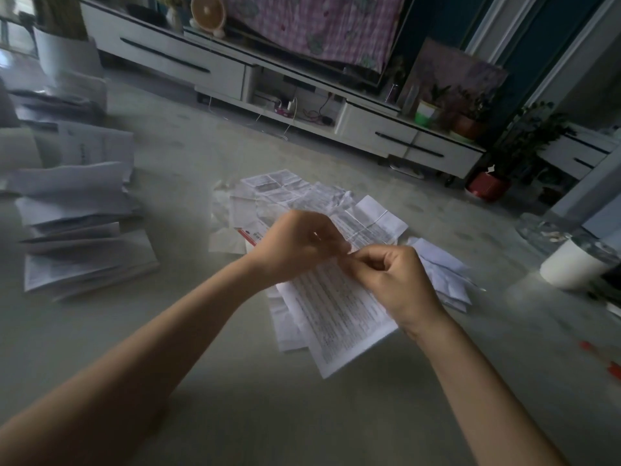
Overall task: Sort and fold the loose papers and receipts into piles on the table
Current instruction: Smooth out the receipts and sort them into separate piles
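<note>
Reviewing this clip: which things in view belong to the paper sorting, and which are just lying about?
Part of the job:
printed sheet, pinched by left hand and right hand
loose papers
folded stack
small pile
table

Lying about:
white container
red scraps
potted plant
TV cabinet

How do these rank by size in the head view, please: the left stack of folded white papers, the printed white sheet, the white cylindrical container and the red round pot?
1. stack of folded white papers
2. printed white sheet, partly covered
3. white cylindrical container
4. red round pot (farther off, so unsure)
</note>
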A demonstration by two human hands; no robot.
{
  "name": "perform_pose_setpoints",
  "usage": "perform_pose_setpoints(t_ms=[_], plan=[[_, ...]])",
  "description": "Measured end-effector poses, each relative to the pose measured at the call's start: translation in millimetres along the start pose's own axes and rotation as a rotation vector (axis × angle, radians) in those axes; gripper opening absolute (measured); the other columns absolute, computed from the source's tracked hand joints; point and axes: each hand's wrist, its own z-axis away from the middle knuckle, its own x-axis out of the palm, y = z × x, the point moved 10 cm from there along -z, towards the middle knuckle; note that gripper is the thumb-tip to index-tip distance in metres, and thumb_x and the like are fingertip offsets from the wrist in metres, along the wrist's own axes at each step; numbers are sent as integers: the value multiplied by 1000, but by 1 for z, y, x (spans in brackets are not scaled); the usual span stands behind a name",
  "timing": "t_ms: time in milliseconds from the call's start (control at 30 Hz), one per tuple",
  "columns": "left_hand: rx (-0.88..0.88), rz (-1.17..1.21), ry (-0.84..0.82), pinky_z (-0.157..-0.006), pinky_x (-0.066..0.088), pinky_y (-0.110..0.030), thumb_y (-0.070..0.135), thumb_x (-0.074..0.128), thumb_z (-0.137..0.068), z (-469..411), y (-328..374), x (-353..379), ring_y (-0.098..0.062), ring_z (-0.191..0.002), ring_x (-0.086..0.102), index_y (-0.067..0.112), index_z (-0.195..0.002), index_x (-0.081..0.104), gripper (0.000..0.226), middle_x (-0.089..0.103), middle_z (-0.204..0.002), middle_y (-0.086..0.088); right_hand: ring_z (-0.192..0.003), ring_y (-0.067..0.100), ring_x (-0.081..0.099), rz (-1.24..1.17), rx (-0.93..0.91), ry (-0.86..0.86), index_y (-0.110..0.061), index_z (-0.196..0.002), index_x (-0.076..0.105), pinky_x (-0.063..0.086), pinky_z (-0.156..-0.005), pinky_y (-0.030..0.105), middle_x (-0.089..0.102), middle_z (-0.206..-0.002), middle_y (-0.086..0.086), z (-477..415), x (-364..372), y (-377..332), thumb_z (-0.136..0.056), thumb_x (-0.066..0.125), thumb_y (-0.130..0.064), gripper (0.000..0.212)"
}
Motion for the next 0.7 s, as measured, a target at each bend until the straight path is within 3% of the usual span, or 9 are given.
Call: perform_pose_setpoints(t_ms=[100,167,300,400,500,567,633,700], plan=[[-77,50,136,-64,46,-12,14,70,-80,-5,-14,-30,5,-60,56,8,-75,68,8,62,-69,7,-51,14,59,-41,85,-77,-5,-73,71,48,-52,23,68,-63,15,3,-1,9,-81,67,-4,9],[-108,31,140,-54,42,-6,16,69,-81,-6,-19,-39,8,-53,54,16,-69,65,13,60,-67,11,-42,11,56,-24,136,-136,-6,-71,69,48,-44,19,63,-51,7,9,-2,15,-80,67,-4,10],[-77,7,111,-64,48,-17,18,69,-81,-7,-14,-33,0,-61,58,25,-66,62,18,63,-71,11,-47,8,58,51,221,-360,-1,-76,68,49,-48,19,67,-60,4,21,-6,12,-80,66,-8,8],[-38,-26,28,-73,50,-23,18,70,-80,-6,-3,-18,-5,-67,59,27,-66,62,18,63,-74,11,-64,9,61,-7,202,-375,-11,-100,67,51,-58,19,71,-79,1,24,-12,3,-73,63,-31,34],[6,-34,-28,-75,52,-25,19,71,-79,-3,7,-3,-8,-70,61,24,-69,65,13,66,-77,7,-81,25,62,-27,230,-425,-11,-108,62,48,-71,32,69,-98,19,26,9,8,-71,65,-33,43],[16,4,14,-67,49,-16,25,70,-78,-2,10,-8,0,-66,58,17,-75,69,9,67,-78,4,-79,30,58,-53,205,-357,-5,-96,65,43,-70,40,65,-93,26,20,13,12,-77,68,-22,25],[-61,174,27,-59,46,-10,39,61,-78,-1,2,-15,3,-63,59,9,-92,68,34,66,-81,0,-67,27,53,-131,231,-209,-5,-87,63,40,-55,33,61,-80,19,12,0,19,-85,63,-9,4],[-228,453,-92,-60,53,-20,45,54,-76,3,-17,-6,-10,-73,67,8,-112,59,52,67,-93,-5,-54,18,54,-258,279,-73,-8,-87,62,37,-42,23,62,-72,10,9,-14,27,-87,58,-5,5]])
